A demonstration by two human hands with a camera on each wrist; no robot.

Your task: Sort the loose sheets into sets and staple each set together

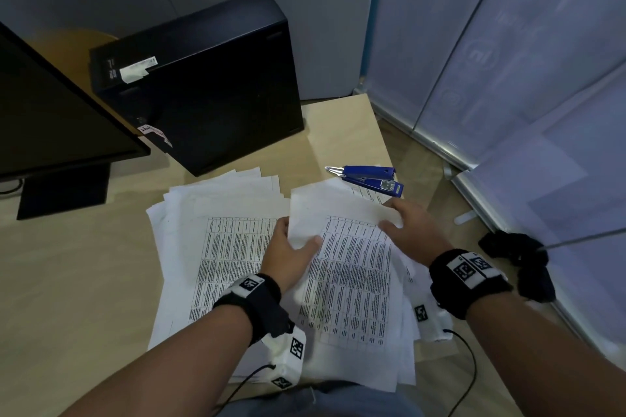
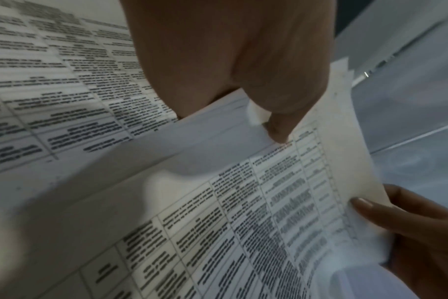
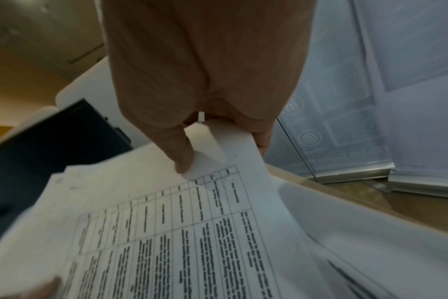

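I judge I'm mid-sort: left of the stapler (image 1: 367, 178), my left hand (image 1: 291, 252) pinches the lifted sheets (image 1: 342, 247) at their left edge, thumb on top. My right hand (image 1: 411, 230), just below the stapler, pinches their far corner (nothing stapled yet); next, square them.

A tall black computer case (image 1: 203, 85) is standing at eleven o'clock, blocking the far side, with a black flat monitor (image 1: 50, 112) walling off nine o'clock. At one o'clock a blue metal stapler (image 1: 369, 178) is lying by the pale wooden desk (image 1: 84, 264) edge; bare desk is lying open at eight o'clock.
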